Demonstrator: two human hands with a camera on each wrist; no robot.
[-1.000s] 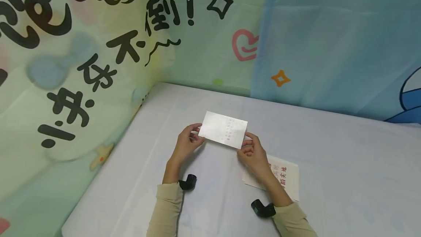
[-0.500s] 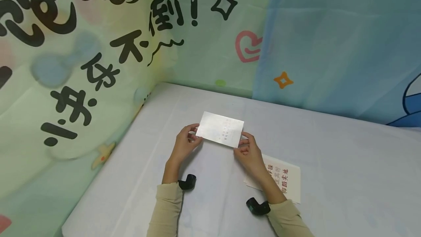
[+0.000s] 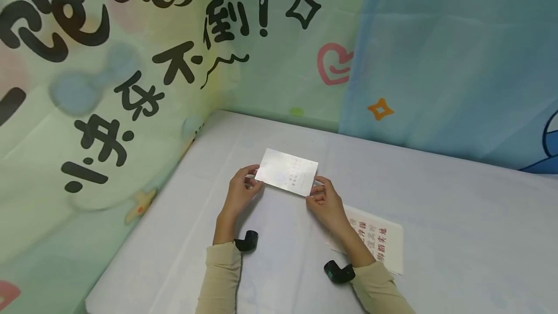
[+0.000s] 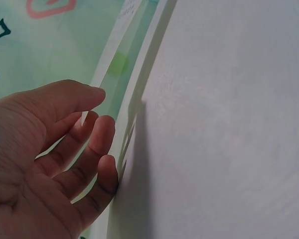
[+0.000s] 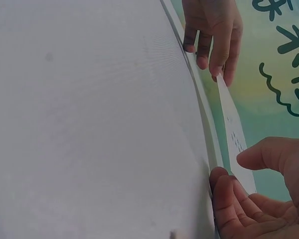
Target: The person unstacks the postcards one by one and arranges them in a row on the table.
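Observation:
A white printed card (image 3: 286, 172) is held up over the white table, with faint rows of characters on its right half. My left hand (image 3: 241, 188) pinches its left edge between thumb and fingers. On the opposite edge, my right hand (image 3: 327, 205) pinches the near right corner. The left wrist view shows the card (image 4: 112, 47) nearly edge-on, with the thumb of the left hand (image 4: 55, 149) against it. In the right wrist view both hands grip the card (image 5: 231, 127) at its two ends, the right hand (image 5: 264, 194) being nearer.
Cream cards with red characters (image 3: 385, 243) lie in a small pile on the table (image 3: 471, 236), partly hidden under my right forearm. A black wrist mount (image 3: 339, 272) sits on the right wrist, another mount (image 3: 247, 241) on the left. Printed curtains (image 3: 436, 62) border the table at back and left.
The head view has shifted a little, so the backdrop slides right. Card and both hands appear slightly further left, and more of the pile shows beside the right forearm. Both grips stay the same.

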